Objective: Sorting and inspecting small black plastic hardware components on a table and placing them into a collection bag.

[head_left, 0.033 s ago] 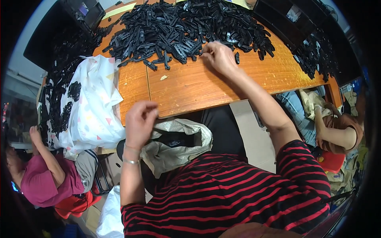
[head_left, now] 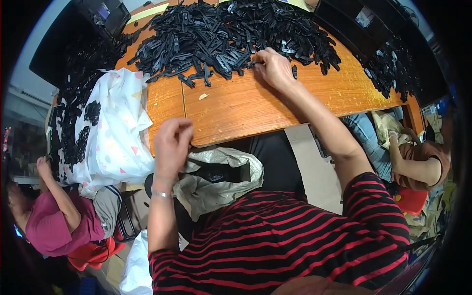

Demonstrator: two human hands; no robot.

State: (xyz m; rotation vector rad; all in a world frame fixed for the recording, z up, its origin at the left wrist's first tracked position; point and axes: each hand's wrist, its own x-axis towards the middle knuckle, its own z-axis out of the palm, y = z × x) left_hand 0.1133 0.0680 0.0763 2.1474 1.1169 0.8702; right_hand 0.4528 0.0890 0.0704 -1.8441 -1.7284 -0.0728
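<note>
A wide heap of black, elongated plastic pieces [head_left: 201, 39] covers the far part of the wooden table [head_left: 231, 110]. At the heap's near edge, my right hand [head_left: 276, 70] pinches a small black plastic piece [head_left: 256, 63] between thumb and fingers. One loose black piece [head_left: 294, 72] lies just right of that hand. My left hand [head_left: 171, 146] is raised by the table's front edge, fingers curved and thumb apart, with nothing visible in it. Below it a pale woven sack [head_left: 253, 169] gapes on my lap, with dark contents that I cannot make out.
To the left, a white patterned plastic sheet [head_left: 115, 132] hangs over the table beside more black pieces [head_left: 69, 132]. Another heap [head_left: 393, 73] lies at the far right by a dark bin [head_left: 364, 29]. One person [head_left: 64, 216] sits left, another [head_left: 418, 164] right.
My left hand has shifted slightly up and to the left. The right hand has drawn slightly right, and a black piece now shows at its fingertips.
</note>
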